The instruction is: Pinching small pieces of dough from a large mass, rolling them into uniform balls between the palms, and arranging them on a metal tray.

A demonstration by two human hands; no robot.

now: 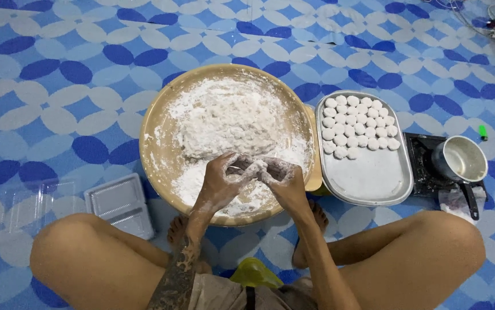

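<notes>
Centre frame: left hand (220,179) and right hand (279,175), floured, fingers curled together around a small dough piece (251,168), above the near rim of the tan basin (154,172) holding the dough mass (227,120). Right: steel tray (368,178) of white dough balls (357,126); saucepan (461,161).

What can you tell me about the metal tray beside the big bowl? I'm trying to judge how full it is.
The metal tray is a shallow, rounded-rectangle pan of dull silver metal with a raised rim, lying flat on the patterned floor mat. Its left edge sits close against the big tan bowl. Small white dough balls fill its far end in neat rows; the near part is bare, lightly dusted with flour. Neither hand touches it.
</notes>
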